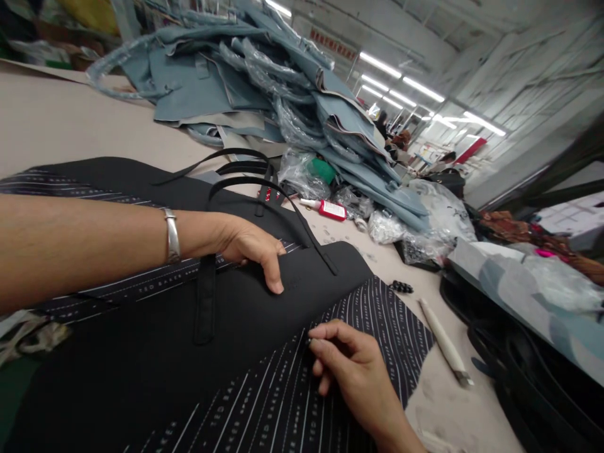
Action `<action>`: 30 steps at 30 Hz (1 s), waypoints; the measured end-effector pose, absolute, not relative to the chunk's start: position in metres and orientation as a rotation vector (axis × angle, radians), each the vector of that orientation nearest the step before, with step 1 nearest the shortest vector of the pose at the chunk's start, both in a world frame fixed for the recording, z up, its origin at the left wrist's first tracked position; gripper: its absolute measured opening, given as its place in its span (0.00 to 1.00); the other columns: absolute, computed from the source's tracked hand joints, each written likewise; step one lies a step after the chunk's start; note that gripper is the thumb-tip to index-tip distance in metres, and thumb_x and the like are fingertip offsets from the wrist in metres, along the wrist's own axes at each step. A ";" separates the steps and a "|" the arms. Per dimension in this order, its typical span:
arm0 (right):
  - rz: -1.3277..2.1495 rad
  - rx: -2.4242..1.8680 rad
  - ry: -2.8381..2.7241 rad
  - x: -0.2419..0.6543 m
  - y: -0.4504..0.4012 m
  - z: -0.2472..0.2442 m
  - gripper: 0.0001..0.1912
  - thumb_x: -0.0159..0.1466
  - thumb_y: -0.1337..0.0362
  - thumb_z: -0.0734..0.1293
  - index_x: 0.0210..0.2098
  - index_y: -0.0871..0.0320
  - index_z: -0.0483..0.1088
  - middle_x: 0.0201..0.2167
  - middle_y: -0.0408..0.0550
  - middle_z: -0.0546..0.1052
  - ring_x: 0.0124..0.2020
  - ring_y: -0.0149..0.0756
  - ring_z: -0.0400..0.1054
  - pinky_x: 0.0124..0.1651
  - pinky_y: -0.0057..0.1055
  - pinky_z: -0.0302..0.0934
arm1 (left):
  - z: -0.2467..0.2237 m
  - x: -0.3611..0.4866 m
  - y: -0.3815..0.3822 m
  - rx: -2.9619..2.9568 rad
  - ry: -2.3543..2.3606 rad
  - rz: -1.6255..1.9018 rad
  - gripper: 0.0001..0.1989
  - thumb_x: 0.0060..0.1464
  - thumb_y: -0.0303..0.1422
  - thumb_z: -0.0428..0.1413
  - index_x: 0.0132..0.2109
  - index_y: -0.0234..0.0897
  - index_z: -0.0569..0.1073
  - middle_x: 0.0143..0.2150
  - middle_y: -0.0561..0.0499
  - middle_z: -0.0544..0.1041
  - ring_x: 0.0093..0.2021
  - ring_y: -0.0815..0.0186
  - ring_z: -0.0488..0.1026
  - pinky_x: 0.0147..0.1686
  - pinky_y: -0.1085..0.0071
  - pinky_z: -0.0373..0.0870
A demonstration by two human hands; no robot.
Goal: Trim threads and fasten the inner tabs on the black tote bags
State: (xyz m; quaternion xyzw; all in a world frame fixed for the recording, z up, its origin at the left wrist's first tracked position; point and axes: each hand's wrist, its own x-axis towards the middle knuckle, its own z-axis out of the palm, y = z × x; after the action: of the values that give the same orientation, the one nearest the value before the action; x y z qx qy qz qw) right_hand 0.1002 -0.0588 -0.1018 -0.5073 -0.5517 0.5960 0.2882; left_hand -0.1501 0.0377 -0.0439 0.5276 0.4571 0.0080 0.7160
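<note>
A black bag panel (292, 277) with a strap handle (264, 184) lies across the table, over dark striped lettered fabric (264, 402). My left hand (257, 251), with a silver bracelet at the wrist, grips the panel's upper edge near the handle; the thumb presses on top and the fingers go behind the edge. Just below the panel, over the striped fabric, my right hand (344, 362) is closed in a pinch. A tiny light speck shows at its fingertips, too small to name.
Behind lies a heap of blue bags (226, 82) in plastic wrap. A red-labelled bottle (331, 210) lies beyond the panel. To the right are a pale pen-like tool (446, 343), a small black beaded item (401, 287) and black straps (519, 371) along the table (438, 409).
</note>
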 end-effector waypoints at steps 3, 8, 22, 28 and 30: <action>1.685 -1.377 -1.463 0.101 -0.052 -0.098 0.22 0.57 0.47 0.73 0.37 0.61 0.73 0.14 0.38 0.71 0.11 0.24 0.62 0.14 0.18 0.55 | -0.048 -0.149 0.038 1.148 0.958 0.022 0.17 0.33 0.27 0.61 0.37 0.33 0.78 0.32 0.48 0.84 0.35 0.56 0.80 0.47 0.54 0.75; 1.825 -1.411 -1.460 0.098 -0.043 -0.094 0.23 0.56 0.45 0.72 0.37 0.59 0.69 0.12 0.37 0.72 0.08 0.25 0.60 0.10 0.16 0.50 | -0.057 -0.148 0.043 1.103 0.908 -0.008 0.14 0.34 0.27 0.62 0.35 0.34 0.78 0.32 0.47 0.84 0.35 0.53 0.80 0.47 0.51 0.75; 1.622 -1.510 -1.662 0.092 -0.045 -0.094 0.15 0.63 0.51 0.67 0.38 0.57 0.70 0.11 0.32 0.65 0.08 0.24 0.58 0.09 0.15 0.48 | -0.065 -0.148 0.045 1.028 0.891 0.036 0.14 0.35 0.25 0.61 0.35 0.33 0.79 0.30 0.48 0.83 0.39 0.50 0.80 0.48 0.49 0.75; 1.624 -1.545 -1.656 0.091 -0.045 -0.094 0.18 0.63 0.48 0.66 0.40 0.57 0.69 0.11 0.32 0.65 0.07 0.24 0.56 0.09 0.15 0.48 | -0.066 -0.149 0.046 1.007 0.845 0.027 0.13 0.37 0.26 0.60 0.35 0.33 0.79 0.31 0.48 0.84 0.39 0.51 0.81 0.47 0.50 0.76; 1.643 -1.545 -1.650 0.092 -0.044 -0.095 0.19 0.62 0.47 0.67 0.40 0.57 0.69 0.11 0.32 0.65 0.07 0.24 0.55 0.09 0.16 0.48 | -0.066 -0.149 0.047 1.006 0.853 0.026 0.14 0.36 0.27 0.62 0.35 0.34 0.79 0.31 0.48 0.84 0.38 0.51 0.81 0.47 0.51 0.76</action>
State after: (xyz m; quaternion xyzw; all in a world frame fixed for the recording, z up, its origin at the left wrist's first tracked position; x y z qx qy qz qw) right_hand 0.0917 -0.0443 -0.0949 -0.5445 -0.5816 0.5792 0.1729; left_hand -0.1488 0.0469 -0.0663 0.4672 0.3963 0.0122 0.7902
